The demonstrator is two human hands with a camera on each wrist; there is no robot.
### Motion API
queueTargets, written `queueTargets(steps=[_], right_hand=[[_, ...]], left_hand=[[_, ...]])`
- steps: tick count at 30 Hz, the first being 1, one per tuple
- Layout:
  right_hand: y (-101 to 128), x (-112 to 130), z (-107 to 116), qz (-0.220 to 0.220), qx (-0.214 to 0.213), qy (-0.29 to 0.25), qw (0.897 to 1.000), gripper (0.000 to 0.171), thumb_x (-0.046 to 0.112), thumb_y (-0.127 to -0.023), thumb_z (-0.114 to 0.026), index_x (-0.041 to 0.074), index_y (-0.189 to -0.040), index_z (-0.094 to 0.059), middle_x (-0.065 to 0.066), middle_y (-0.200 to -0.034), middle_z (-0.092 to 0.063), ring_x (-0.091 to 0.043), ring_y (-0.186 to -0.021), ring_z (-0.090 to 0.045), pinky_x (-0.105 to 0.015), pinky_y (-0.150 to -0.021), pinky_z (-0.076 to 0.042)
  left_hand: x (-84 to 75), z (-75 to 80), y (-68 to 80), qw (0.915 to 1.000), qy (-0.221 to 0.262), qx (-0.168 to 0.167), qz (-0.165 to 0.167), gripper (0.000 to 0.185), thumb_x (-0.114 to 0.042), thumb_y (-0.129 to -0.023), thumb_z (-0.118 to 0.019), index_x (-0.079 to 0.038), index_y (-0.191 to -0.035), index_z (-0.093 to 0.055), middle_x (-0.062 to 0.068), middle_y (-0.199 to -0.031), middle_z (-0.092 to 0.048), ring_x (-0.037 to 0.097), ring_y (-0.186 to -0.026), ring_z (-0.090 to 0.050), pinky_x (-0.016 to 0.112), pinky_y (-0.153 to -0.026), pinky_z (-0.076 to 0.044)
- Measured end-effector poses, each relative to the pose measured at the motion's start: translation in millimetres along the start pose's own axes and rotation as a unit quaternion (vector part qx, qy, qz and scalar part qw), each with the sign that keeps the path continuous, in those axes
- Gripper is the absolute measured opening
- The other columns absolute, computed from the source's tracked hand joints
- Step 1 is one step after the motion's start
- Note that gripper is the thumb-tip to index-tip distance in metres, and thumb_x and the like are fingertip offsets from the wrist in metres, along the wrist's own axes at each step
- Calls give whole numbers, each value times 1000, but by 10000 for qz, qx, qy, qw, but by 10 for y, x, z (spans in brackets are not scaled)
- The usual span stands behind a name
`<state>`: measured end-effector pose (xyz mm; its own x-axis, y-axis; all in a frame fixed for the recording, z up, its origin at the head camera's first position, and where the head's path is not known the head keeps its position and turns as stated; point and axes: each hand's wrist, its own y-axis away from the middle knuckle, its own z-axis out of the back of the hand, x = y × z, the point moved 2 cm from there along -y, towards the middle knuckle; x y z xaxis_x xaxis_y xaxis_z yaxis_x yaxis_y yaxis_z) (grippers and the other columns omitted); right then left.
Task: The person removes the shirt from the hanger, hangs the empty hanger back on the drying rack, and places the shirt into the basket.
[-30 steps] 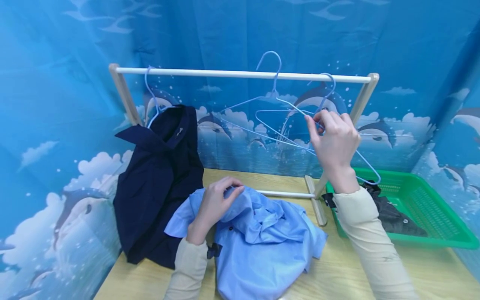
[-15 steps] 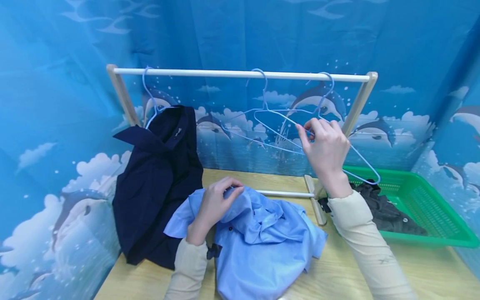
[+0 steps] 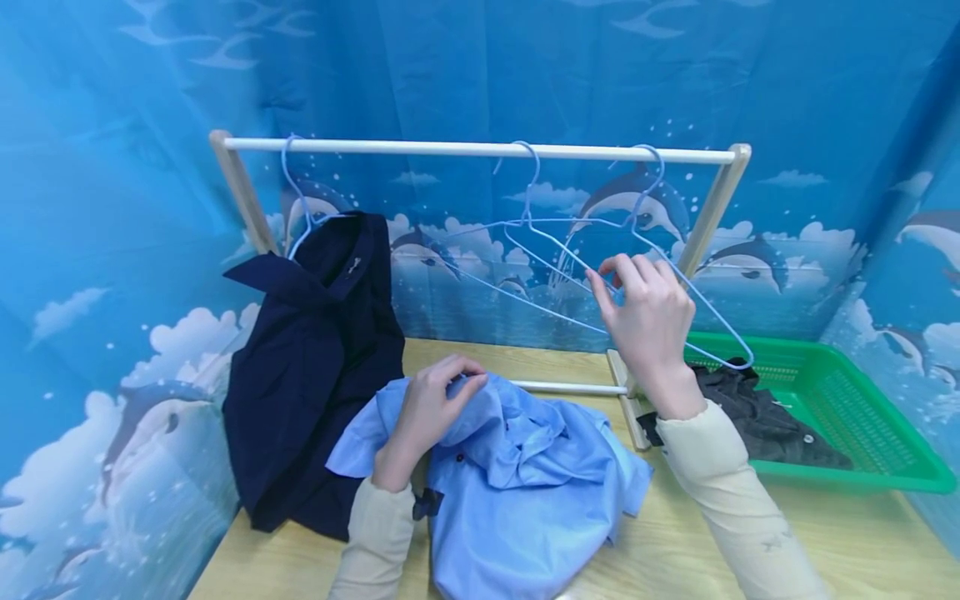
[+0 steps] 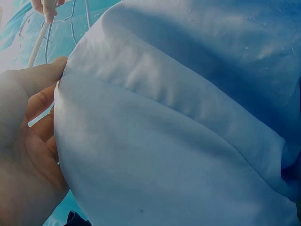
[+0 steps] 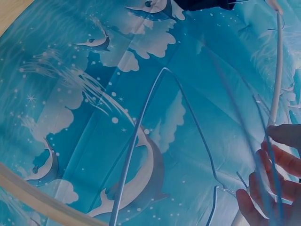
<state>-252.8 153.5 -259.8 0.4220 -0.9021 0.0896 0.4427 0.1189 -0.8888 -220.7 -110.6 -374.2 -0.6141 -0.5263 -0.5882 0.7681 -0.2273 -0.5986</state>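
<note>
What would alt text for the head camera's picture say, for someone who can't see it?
A person's left hand holds a light blue shirt on a table, while the right hand grips a wire hanger on a rack. A dark garment hangs at left; a green basket sits right.

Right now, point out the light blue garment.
In the head view, the light blue garment lies bottom centre, right of the navy garment, held by the left hand.

No lettering or number can be read. A small pale mark is seen at the collar of the dark garment, and a faint emblem on the right sleeve; both are too small to be deciphered.
</note>
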Motion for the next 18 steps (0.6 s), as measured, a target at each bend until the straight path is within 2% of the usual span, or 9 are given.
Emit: queueTargets(steps=[8, 15, 18], right_hand=[[86, 124, 104, 123, -161, -213, 9996, 20, 25, -96, -72, 6, -101, -71, -12, -86, -67, -33, -78, -60, -45, -56, -47], [228, 328, 172, 382, -539, -965, 9931, 17, 13, -92, -75, 3, -106, -71, -14, -86, -67, -34, -76, -60, -46, -62, -49], [313, 436, 175, 642, -600, -1204, 9888, 18, 10, -91, -76, 2, -106, -70, -14, -85, -67, -34, -74, -60, -45, -61, -50]], left_hand=[[-9, -9, 10, 10000, 6, -2, -45, 11, -22, -99, -67, -14, -100, -74, -2, -98, -72, 13, -93, -70, 33, -79, -58], [2, -22, 11, 9999, 24, -10, -102, 11, -22, -99, -67, -14, -100, -74, -2, -98, -72, 13, -92, -70, 32, -79, -58], [11, -27, 7, 9999, -1, 9, -139, 11, -22, -100, -67, -14, -101, -74, -2, -98, -72, 12, -92, -69, 32, -79, -58]])
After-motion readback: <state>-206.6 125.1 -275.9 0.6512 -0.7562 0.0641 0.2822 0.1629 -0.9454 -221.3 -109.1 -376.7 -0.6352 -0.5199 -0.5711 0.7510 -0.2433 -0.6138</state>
